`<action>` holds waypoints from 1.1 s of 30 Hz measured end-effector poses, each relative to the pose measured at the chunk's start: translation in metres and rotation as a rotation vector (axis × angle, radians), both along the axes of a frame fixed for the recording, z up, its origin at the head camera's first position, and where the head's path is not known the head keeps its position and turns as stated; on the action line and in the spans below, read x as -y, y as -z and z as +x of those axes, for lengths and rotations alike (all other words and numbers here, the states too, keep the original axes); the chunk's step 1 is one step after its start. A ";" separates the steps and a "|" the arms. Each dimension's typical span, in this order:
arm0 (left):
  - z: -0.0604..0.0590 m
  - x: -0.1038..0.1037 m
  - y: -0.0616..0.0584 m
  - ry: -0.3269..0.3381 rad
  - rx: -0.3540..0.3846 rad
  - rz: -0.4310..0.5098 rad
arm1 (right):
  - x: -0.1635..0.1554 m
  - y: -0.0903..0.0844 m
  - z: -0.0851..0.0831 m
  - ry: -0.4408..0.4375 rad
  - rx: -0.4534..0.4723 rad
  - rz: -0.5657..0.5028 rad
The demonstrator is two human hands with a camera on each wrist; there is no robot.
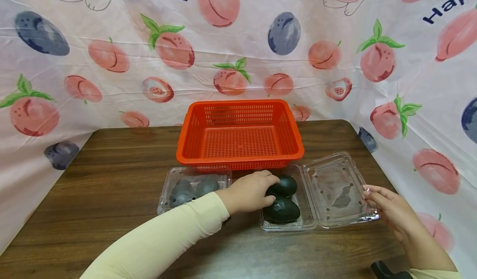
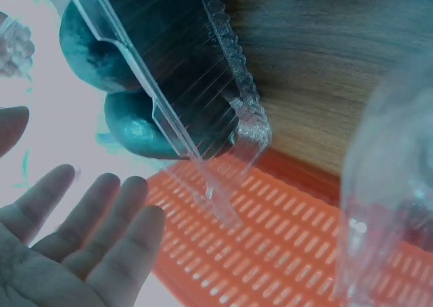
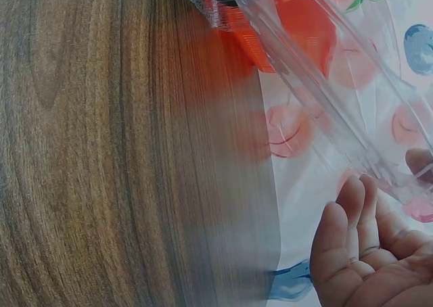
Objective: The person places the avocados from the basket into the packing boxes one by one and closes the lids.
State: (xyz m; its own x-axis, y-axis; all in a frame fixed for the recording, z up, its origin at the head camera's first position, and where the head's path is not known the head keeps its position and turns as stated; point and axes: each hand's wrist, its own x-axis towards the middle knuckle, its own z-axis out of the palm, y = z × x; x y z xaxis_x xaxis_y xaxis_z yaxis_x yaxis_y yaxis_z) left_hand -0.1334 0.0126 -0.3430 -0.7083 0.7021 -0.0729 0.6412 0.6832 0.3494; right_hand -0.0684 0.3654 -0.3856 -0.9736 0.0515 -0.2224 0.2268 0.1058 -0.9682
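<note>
An open clear clamshell (image 1: 303, 219) lies on the table in front of an orange basket (image 1: 238, 105). It holds two dark avocados, one behind (image 1: 287, 184) and one in front (image 1: 282, 211). My left hand (image 1: 257, 188) reaches across over the rear avocado with its fingers straight; in the left wrist view the left hand (image 2: 88, 212) shows an open palm near the avocados (image 2: 135, 128). My right hand (image 1: 385, 206) rests against the right rim of the flipped-open lid (image 1: 337, 190), its fingers loosely curved. The right wrist view has the right hand (image 3: 362, 246) at the lid's (image 3: 325, 90) edge.
A second clamshell (image 1: 193, 188), closed, with avocados inside, lies left of the open one. The wooden table (image 1: 112, 175) is ringed by a fruit-print cloth (image 1: 238, 43) at the back and both sides. The basket's inside shows nothing in it.
</note>
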 end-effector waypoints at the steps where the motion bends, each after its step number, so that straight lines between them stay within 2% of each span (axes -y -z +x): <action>1: 0.000 0.001 -0.001 -0.020 0.011 0.014 | 0.000 0.000 0.000 -0.003 -0.004 -0.001; 8: 0.000 0.011 -0.001 -0.161 0.123 0.146 | -0.001 -0.001 0.000 -0.020 -0.029 -0.033; 15: 0.001 0.017 0.000 -0.234 0.208 0.219 | 0.000 -0.004 0.000 -0.022 -0.021 -0.043; 23: -0.008 0.016 0.001 -0.291 0.266 0.180 | 0.000 -0.008 0.001 -0.020 -0.002 -0.014; 28: -0.012 0.016 0.001 -0.356 0.339 0.148 | 0.001 -0.009 0.001 -0.030 -0.001 -0.003; 33: -0.015 0.016 0.005 -0.409 0.361 0.138 | 0.002 -0.009 0.001 -0.039 -0.004 -0.010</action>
